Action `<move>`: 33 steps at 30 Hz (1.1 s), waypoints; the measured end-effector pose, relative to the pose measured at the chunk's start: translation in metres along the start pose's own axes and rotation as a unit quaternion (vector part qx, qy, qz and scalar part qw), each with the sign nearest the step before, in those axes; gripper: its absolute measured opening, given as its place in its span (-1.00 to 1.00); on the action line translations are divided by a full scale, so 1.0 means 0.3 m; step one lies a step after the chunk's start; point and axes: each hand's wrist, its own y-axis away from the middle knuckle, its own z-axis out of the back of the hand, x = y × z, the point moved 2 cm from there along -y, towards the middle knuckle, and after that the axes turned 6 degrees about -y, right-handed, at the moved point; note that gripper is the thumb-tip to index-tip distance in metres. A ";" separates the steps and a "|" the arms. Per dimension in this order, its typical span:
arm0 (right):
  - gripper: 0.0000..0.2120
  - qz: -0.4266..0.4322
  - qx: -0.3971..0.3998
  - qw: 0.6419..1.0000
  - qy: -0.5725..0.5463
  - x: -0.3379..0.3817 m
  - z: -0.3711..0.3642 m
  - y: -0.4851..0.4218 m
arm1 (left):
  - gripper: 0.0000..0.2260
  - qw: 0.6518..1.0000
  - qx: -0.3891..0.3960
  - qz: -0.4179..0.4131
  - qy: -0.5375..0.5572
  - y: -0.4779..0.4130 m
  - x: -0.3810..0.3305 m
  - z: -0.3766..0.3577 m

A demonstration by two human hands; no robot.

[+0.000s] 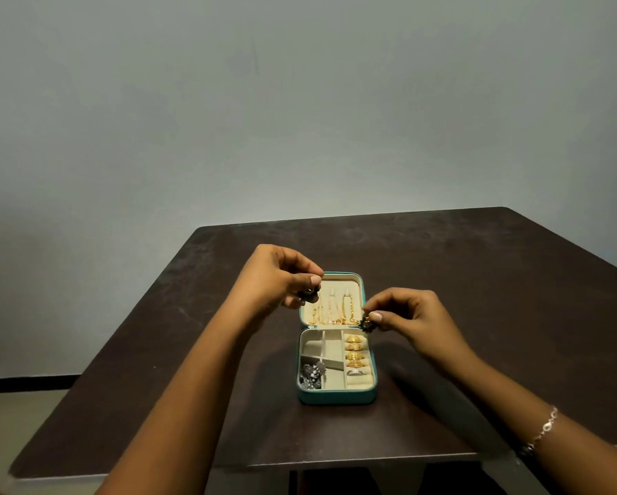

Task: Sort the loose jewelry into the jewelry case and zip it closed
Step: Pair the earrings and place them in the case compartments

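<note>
Head view: the left hand pinches a small dark round jewelry piece between thumb and fingers. The right hand pinches a dark flower-shaped jewelry piece the same way. Between and below both hands, the open teal zip-round jewelry case lies on the dark brown table. Gold chains lie in its lid between the hands. Gold rings sit just below the right fingertips, and silver pieces lie beside the left forearm.

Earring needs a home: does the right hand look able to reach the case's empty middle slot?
Probably yes: the right hand hovers by the open case, and nothing covers the slot.
</note>
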 end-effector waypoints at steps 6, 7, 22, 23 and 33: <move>-0.84 0.001 0.084 0.995 0.053 -0.008 -0.146 -0.103 | -0.91 0.999 -0.017 0.001 -0.029 -0.008 0.006 0.020; -0.86 0.003 0.098 0.993 0.065 -0.013 -0.162 -0.114 | -0.90 0.999 -0.023 0.000 -0.033 -0.009 0.008 0.023; -0.88 0.021 0.210 0.936 0.282 -0.042 -0.242 -0.138 | -0.88 0.999 -0.028 0.023 -0.039 -0.032 0.048 0.020; -0.87 0.029 0.203 0.932 0.299 -0.042 -0.243 -0.138 | -0.89 0.998 -0.027 0.024 -0.042 -0.032 0.050 0.021; -0.89 0.047 0.098 0.943 0.316 -0.039 -0.207 -0.147 | -0.88 0.994 -0.022 0.060 -0.089 -0.049 0.110 0.006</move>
